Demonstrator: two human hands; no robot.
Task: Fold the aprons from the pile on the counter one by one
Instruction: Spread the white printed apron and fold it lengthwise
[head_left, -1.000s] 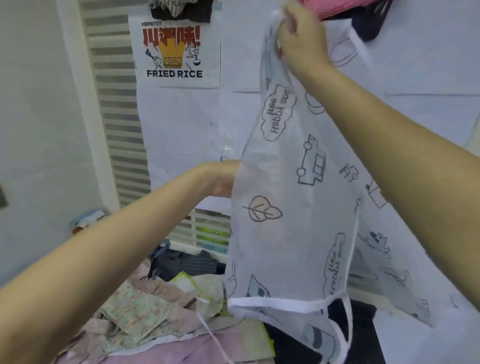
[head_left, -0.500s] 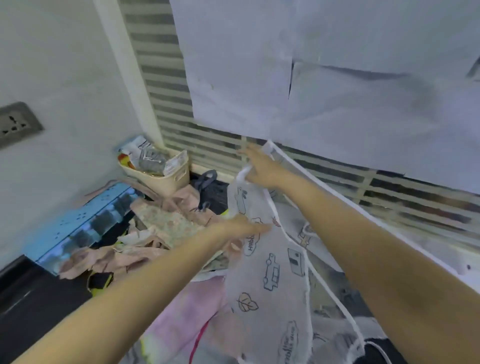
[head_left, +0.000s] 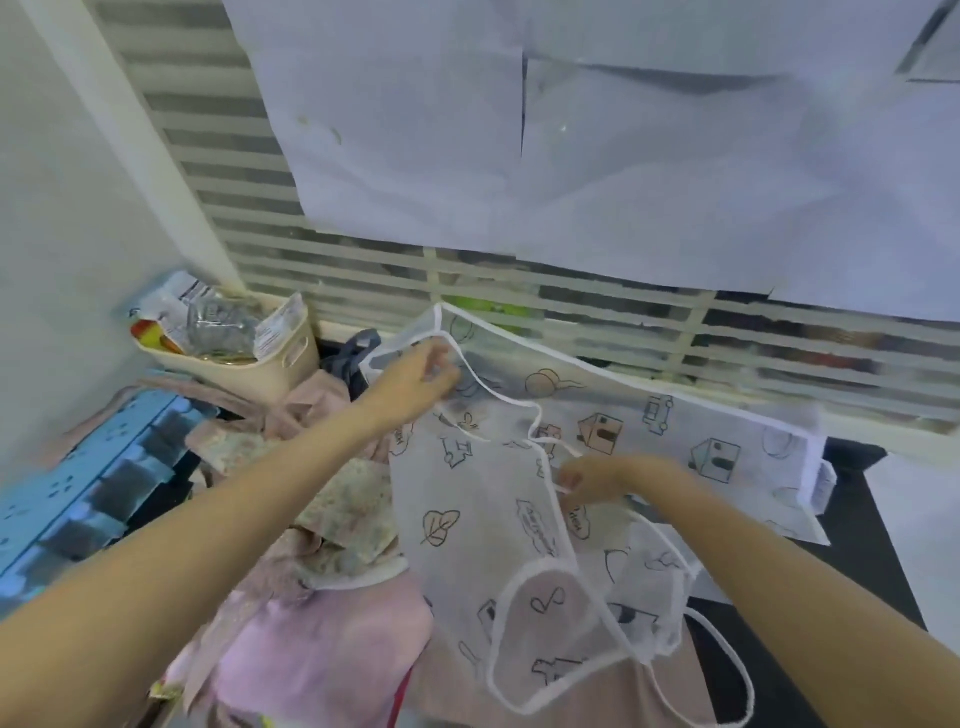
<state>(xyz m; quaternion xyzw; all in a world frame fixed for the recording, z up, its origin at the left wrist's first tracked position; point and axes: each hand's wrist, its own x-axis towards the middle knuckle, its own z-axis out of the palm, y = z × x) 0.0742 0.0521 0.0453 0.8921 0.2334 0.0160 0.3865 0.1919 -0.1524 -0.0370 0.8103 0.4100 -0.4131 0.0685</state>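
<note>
Left hand (head_left: 415, 382) pinches the white printed apron (head_left: 467, 514) at its far top edge. Right hand (head_left: 605, 478) grips its white strap (head_left: 535, 415). Apron pile (head_left: 322, 519) lies below the left grip.

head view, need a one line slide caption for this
Both hands, left and right, spread a white printed apron over the pile of aprons on the counter.

**One head-worn view, angled down at the counter**

The scene is seen from head height, forward and downward, close over the counter (head_left: 878, 525). Both forearms enter from the bottom edge. The paper-covered slatted wall (head_left: 363, 280) is faced. Only one view is given.
</note>
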